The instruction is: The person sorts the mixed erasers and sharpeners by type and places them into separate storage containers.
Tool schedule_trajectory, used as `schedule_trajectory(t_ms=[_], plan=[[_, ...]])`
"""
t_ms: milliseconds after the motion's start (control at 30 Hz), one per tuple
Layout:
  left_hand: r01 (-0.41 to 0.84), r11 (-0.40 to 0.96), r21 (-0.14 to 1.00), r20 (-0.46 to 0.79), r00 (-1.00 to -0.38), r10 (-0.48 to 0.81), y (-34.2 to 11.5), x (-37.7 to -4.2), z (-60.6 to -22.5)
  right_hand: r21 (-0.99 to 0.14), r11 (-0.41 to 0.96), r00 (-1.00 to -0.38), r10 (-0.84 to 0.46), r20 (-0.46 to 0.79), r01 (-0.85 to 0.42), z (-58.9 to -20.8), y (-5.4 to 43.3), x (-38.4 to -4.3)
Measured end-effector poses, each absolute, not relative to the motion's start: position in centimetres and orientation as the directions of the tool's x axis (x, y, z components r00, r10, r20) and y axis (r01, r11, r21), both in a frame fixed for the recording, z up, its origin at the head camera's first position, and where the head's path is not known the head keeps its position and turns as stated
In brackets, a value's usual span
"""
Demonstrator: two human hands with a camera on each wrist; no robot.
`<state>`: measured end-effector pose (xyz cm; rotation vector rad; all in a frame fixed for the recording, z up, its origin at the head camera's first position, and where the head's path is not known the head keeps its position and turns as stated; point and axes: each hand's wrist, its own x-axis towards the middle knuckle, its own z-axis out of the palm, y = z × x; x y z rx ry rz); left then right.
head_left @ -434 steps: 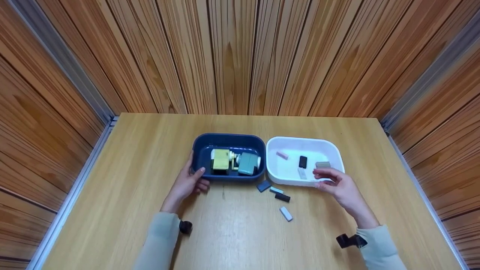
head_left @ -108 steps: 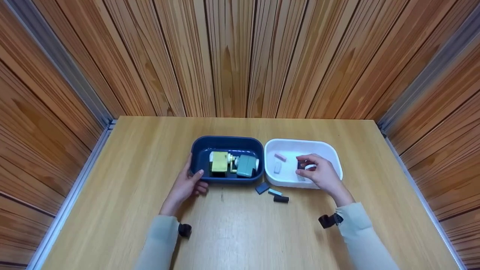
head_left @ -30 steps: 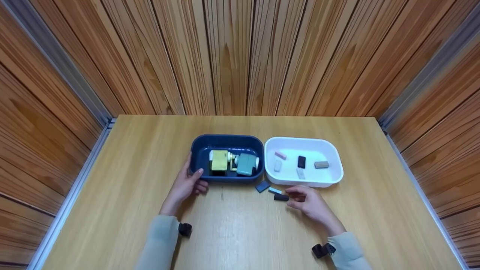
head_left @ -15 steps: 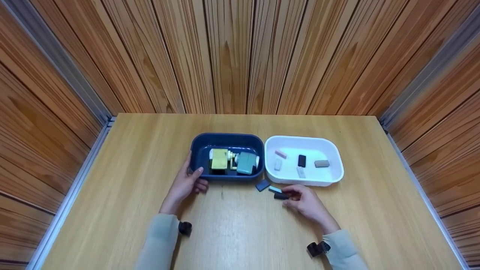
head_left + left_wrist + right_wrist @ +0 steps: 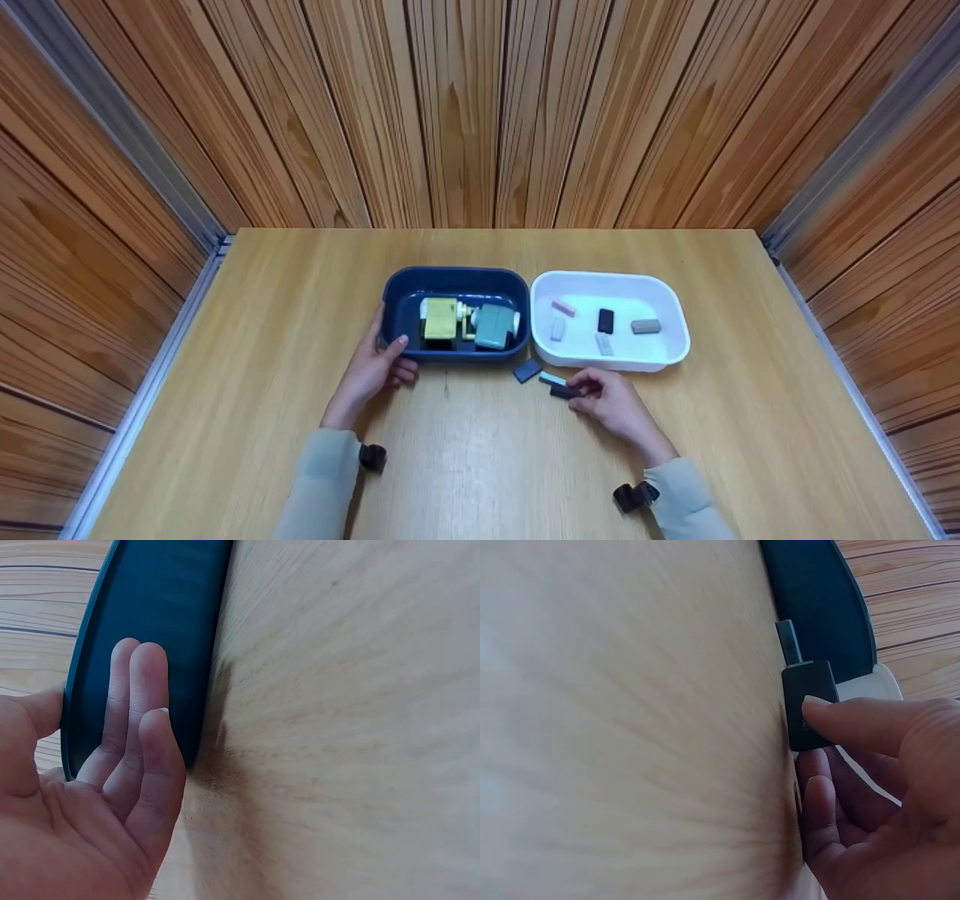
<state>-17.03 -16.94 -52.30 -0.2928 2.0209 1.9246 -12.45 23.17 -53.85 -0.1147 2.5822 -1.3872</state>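
Observation:
My left hand (image 5: 367,367) holds the near left corner of a dark blue tray (image 5: 457,274), thumb over the rim. In the left wrist view the other fingers (image 5: 150,679) lie along its outer wall. My right hand (image 5: 611,405) pinches the right end of a small black block (image 5: 561,392) on the table. In the right wrist view the thumb presses that block's face, which bears faint lettering, with fingers behind it. A light blue block (image 5: 553,379) lies just behind the black one, and a navy block (image 5: 527,370) to the left, before the trays.
The dark blue tray holds a yellow boxy object (image 5: 440,319) and a teal one (image 5: 493,327). Beside it, a white tray (image 5: 660,360) contains small pink (image 5: 563,307), black (image 5: 605,321), grey (image 5: 646,326) and whitish blocks. Wood-plank walls surround the table.
A white block from the table now lies in the white tray. My right hand has come from that tray to the black block on the table. The left hand has stayed at its tray.

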Motion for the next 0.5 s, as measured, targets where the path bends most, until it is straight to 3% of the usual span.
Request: schedule_trajectory(t_ms=[500], plan=[[-0.377, 0.077, 0.923, -0.382, -0.922, 0.058, -16.91, -17.03, -52.27, -0.833, 0.551, -0.977, -0.144, -0.157, 0.053, -53.86, 23.1, -12.3]])
